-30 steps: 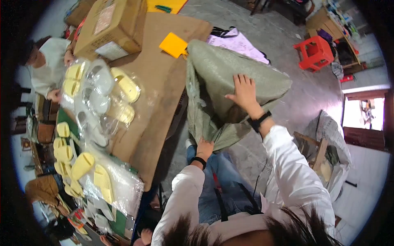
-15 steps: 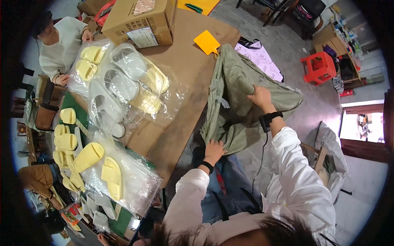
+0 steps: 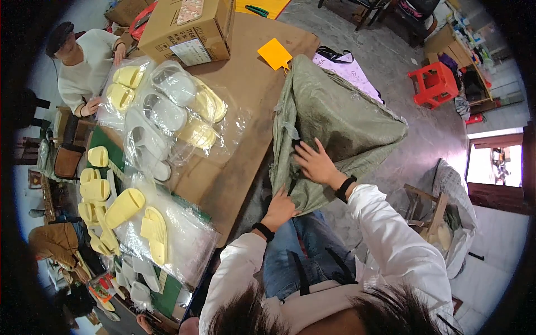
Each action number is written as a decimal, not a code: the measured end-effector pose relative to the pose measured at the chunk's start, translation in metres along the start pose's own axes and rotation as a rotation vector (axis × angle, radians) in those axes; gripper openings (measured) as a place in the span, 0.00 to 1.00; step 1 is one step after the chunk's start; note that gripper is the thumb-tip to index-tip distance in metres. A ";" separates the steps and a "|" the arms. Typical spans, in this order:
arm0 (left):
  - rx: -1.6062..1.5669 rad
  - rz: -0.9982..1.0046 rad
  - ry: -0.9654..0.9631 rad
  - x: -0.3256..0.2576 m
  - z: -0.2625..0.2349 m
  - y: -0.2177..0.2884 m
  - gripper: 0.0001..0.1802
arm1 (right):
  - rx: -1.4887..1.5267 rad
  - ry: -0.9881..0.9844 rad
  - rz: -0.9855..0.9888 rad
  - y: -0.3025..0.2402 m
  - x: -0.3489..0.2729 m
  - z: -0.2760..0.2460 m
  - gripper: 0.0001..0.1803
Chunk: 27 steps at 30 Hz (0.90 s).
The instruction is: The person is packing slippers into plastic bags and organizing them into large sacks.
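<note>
- Far left, another person in a white top (image 3: 84,67) sits at the table end, hands near the bagged slippers; that person is well apart from me.
- Yellow slippers (image 3: 125,207) lie loose and in clear plastic bags (image 3: 184,234) along the left of the brown table (image 3: 245,111); white and yellow pairs in a bag (image 3: 167,111) sit further up, near a cardboard box (image 3: 190,28).
- A yellow card (image 3: 274,54) rests on the table just beside the sack's top corner.
- My left hand (image 3: 280,207) is curled closed on the lower edge of the green woven sack (image 3: 346,117), pinching the fabric at the table's edge, above my lap.
- My right hand (image 3: 317,164) lies flat on the sack, fingers spread and open, pressing the cloth rather than gripping it.
- The sack hangs off the table's right side, bulging and partly upright; I cannot tell what is inside. I judge the handling is under way: the sack is held, its mouth not visibly open.
- To the right, a red stool (image 3: 436,84) and a wooden stool (image 3: 427,209) stand on the floor, near enough to crowd the sack.
</note>
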<state>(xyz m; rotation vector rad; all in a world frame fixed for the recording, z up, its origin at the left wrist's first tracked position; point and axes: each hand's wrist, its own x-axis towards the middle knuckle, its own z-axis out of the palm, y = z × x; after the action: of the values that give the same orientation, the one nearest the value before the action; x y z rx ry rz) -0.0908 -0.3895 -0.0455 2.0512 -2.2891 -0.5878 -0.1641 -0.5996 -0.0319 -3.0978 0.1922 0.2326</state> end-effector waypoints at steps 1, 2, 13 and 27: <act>0.004 -0.013 -0.006 -0.004 -0.007 0.004 0.28 | 0.024 -0.178 -0.042 -0.005 -0.022 0.006 0.30; -0.027 -0.091 -0.039 -0.007 -0.018 0.008 0.29 | 0.045 -0.423 0.173 -0.006 -0.048 0.016 0.28; 0.094 -0.365 -0.175 0.042 -0.016 0.060 0.32 | 0.034 -0.807 0.187 0.048 -0.152 0.084 0.14; 0.154 -0.375 -0.020 0.017 -0.023 0.092 0.17 | 0.352 -0.409 0.697 0.049 -0.002 0.011 0.38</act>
<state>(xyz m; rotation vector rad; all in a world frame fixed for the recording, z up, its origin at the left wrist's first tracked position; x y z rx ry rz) -0.1751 -0.4054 -0.0018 2.5845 -2.0248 -0.4517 -0.1737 -0.6479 -0.0433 -2.4491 1.1412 0.7361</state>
